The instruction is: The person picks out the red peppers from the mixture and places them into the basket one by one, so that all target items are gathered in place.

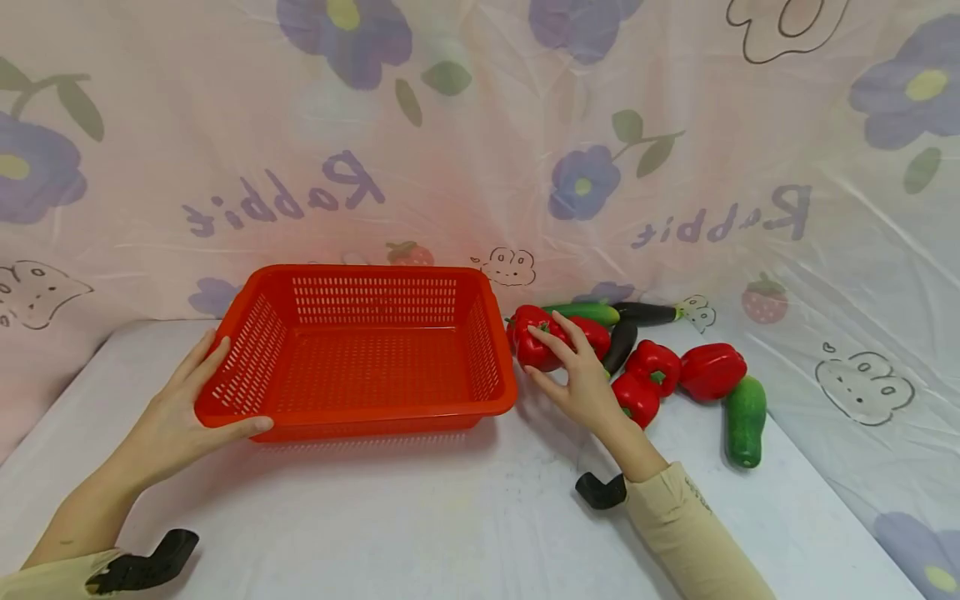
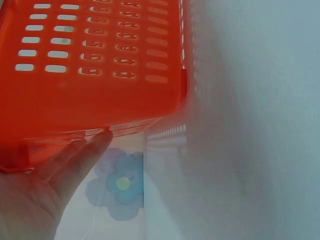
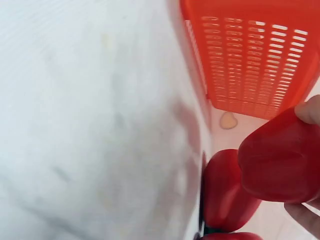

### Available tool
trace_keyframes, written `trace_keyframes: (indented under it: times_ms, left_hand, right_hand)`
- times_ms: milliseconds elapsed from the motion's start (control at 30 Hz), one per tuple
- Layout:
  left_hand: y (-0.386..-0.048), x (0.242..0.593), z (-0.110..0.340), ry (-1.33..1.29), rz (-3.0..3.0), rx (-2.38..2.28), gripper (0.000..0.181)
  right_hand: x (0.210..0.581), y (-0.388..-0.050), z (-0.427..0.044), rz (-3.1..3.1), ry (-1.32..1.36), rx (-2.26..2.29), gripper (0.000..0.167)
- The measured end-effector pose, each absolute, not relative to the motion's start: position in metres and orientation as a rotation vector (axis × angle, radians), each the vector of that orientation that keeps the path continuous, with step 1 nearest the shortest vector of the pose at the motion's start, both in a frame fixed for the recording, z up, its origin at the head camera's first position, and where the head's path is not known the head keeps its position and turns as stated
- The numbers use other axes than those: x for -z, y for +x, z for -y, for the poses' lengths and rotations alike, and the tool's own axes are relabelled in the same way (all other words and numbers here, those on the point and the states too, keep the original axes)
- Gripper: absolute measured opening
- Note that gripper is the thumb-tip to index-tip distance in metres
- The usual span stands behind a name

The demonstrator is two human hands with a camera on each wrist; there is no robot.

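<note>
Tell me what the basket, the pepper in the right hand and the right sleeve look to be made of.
Basket: likely molded plastic with a slight sheen, judging by its thin, slotted walls.
Pepper in the right hand: smooth, glossy skin or plastic; highlights show, but real or artificial is unclear.
Right sleeve: probably matte woven fabric, creased near the cuff.

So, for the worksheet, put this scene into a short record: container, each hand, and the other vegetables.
Container: red basket, upright on the white table
Left hand: touches the basket's left end
Right hand: grips a red bell pepper beside the basket's right end
Other red peppers: four visible, right of the basket
Eggplants: two, one among the peppers, one behind
Green vegetables: two, one behind the peppers, one farthest right
</note>
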State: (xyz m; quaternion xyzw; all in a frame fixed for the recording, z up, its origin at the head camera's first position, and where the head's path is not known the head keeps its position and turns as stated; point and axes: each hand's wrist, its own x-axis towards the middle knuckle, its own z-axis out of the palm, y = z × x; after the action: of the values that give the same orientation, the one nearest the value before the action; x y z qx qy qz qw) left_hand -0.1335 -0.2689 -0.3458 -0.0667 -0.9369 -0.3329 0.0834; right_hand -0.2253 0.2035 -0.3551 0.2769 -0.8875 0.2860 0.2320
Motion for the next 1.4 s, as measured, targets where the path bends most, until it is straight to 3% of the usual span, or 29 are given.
trace_keyframes:
  times_ms: [1400]
  left_hand:
    - [-0.133, 0.349, 0.270, -0.250, 2.724, 1.026, 0.113]
  right_hand:
    - [0.292, -0.246, -0.172, 2.350, 0.917, -0.828, 0.056]
